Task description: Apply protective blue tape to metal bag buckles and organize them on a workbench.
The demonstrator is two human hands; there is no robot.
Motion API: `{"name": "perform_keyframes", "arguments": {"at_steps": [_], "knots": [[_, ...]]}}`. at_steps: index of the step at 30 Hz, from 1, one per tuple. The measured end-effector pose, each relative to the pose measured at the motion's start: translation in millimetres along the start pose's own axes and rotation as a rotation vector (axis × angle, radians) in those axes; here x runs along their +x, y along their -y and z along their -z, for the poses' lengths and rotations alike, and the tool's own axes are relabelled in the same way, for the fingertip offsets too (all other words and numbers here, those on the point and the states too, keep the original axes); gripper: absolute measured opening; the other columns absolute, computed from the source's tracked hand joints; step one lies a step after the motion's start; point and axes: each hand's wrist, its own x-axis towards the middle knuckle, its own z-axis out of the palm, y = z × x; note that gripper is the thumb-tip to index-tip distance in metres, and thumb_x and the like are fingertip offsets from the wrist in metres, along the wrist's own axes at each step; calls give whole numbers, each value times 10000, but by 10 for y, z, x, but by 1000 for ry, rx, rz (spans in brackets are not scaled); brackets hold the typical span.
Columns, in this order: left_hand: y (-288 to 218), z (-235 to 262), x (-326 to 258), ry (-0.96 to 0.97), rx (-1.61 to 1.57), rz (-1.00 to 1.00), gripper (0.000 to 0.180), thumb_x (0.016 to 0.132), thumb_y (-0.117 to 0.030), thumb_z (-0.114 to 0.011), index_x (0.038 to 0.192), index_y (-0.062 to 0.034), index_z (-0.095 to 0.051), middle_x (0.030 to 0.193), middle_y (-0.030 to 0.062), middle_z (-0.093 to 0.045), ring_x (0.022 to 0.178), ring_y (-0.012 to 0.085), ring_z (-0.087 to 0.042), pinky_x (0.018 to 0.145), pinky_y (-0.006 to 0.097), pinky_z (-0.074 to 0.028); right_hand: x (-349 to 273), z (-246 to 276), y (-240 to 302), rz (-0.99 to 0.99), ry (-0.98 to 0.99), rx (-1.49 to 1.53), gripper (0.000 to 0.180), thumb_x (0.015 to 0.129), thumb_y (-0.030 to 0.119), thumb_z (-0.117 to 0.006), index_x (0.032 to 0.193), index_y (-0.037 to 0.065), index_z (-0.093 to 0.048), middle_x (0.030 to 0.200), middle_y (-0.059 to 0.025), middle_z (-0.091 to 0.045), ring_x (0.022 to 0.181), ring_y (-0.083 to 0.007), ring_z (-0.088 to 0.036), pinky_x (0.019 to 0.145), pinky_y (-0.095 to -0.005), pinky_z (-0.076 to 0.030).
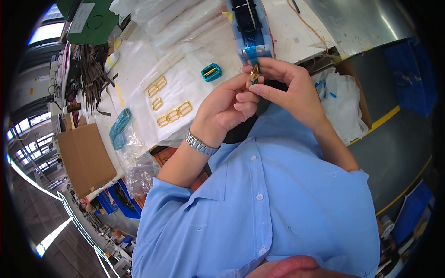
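My left hand (228, 110), with a metal watch at its wrist, pinches a small gold buckle (254, 74) from the left. On the other side, my right hand (294, 88) closes its fingers around the same buckle and a strip of blue tape (252, 54). That strip runs down from a blue tape dispenser (245, 32) just beyond the hands. Fingers hide part of the buckle. To the left, several bare gold buckles (174, 114) lie on a white sheet (185, 88). Nearer the dispenser sits a buckle wrapped in teal tape (212, 72).
Plastic-wrapped bundles (181, 18) lie at the back. On the left are a see-through bag with teal pieces (121, 129), brown strips (92, 76) and a cardboard sheet (87, 160). A box with a white liner (340, 104) stands at the right below the table edge.
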Motion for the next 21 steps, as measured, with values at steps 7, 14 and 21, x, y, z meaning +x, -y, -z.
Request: {"name": "perform_keyframes", "arguments": {"at_steps": [7, 14, 21], "knots": [[51, -19, -93, 64, 14, 75, 122, 1082, -139, -618, 1101, -19, -625, 876, 47, -628, 576, 75, -515, 463, 203, -396, -46, -51, 63, 34, -39, -84, 469, 972, 49, -760, 1395, -99, -621, 1253, -157, -758, 1104, -149, -719, 1009, -287, -563], [537, 46, -192, -219, 1322, -1192, 146, 1018, -28, -703, 1157, 18, -705, 951, 54, -709, 746, 85, -661, 639, 222, -517, -1, -90, 88, -100, -57, 187, 380, 997, 108, -752, 1315, -94, -693, 1133, -131, -792, 1016, -114, -729, 929, -246, -568], [464, 54, 59, -199, 1559, -1817, 164, 936, 46, -730, 1097, 12, -729, 814, 94, -641, 653, 171, -618, 602, 292, -495, -55, -163, 131, -93, -114, 141, 369, 996, 120, -760, 1290, -97, -711, 1114, -111, -793, 979, -79, -714, 890, -228, -565]]}}
